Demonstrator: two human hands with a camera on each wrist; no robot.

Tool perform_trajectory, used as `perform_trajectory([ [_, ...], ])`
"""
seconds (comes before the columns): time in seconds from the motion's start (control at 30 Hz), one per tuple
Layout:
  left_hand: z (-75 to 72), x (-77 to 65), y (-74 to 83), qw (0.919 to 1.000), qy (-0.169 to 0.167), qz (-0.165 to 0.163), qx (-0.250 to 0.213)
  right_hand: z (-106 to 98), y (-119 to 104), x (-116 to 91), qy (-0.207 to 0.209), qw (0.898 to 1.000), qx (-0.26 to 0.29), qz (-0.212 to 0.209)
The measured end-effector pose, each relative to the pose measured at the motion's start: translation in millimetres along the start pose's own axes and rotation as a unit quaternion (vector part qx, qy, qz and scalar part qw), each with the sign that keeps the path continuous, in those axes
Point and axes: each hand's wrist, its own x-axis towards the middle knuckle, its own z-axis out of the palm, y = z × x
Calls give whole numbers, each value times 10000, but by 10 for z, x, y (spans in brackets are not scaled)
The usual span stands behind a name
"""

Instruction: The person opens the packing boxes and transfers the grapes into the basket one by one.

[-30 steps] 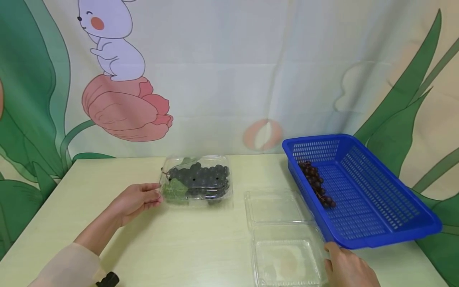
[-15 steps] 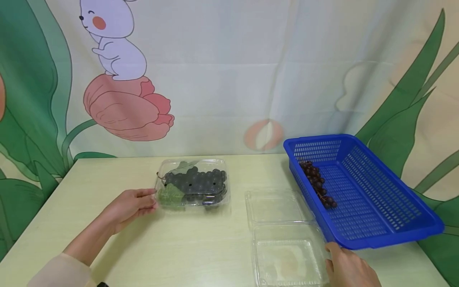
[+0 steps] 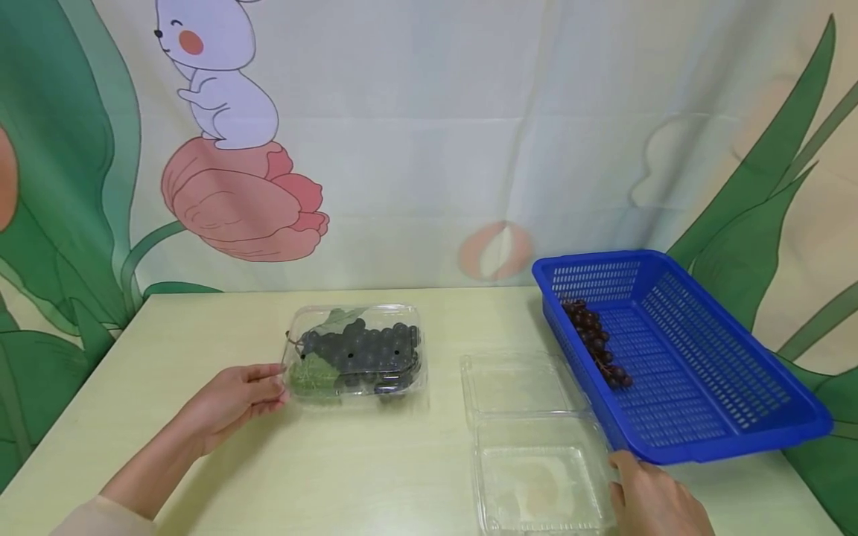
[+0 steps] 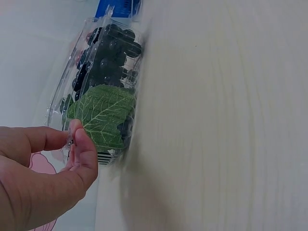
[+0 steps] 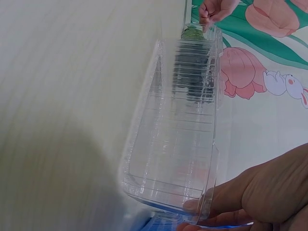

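In the head view, a closed clear plastic clamshell (image 3: 387, 316) holds dark grapes (image 3: 378, 348) and a green leaf (image 4: 107, 113). My left hand (image 3: 231, 406) pinches its left edge between thumb and fingers, as the left wrist view shows up close. To the right lies a second clear clamshell (image 3: 536, 420), opened out flat with nothing inside. At its right edge, my right hand (image 3: 660, 495) grips the rim; the right wrist view shows the thumb (image 5: 191, 205) over the clear wall and fingers behind it.
A blue plastic basket (image 3: 724, 451) stands at the right, close beside the opened clamshell. Inside, along its left wall, lies a bunch of dark red grapes (image 3: 595, 344). A printed curtain (image 3: 415, 149) hangs behind the pale wooden table (image 3: 315, 469).
My left hand has drawn the grape-filled clamshell toward me and slightly left across the table. The right hand and the opened clamshell stay in place.
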Motion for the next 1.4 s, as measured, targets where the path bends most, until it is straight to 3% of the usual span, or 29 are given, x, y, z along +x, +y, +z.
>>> perform_trajectory([
  [0.3, -2, -43, -45, 9999, -6, 0, -108, -23, -42, -16, 32, 10000, 37, 47],
  [0.6, 5, -102, -53, 9999, -36, -43, -86, -48, -134, -86, -216, 9981, -325, 482],
  [0.87, 3, -146, -63, 10000, -48, -18, -62, -214, -276, -127, -63, 9992, -255, 287],
  [0.97, 1, -175, -73, 10000, -32, -30, -85, -288, -369, -96, -89, 9999, -106, 69],
  [1.23, 18, -247, -98, 9999, 13, 26, -125, -379, -695, -88, 430, 9941, 119, -993],
  [1.4, 34, -297, -113, 9999, 19, 12, -142, -444, -888, -57, 507, 9891, 336, -1342],
])
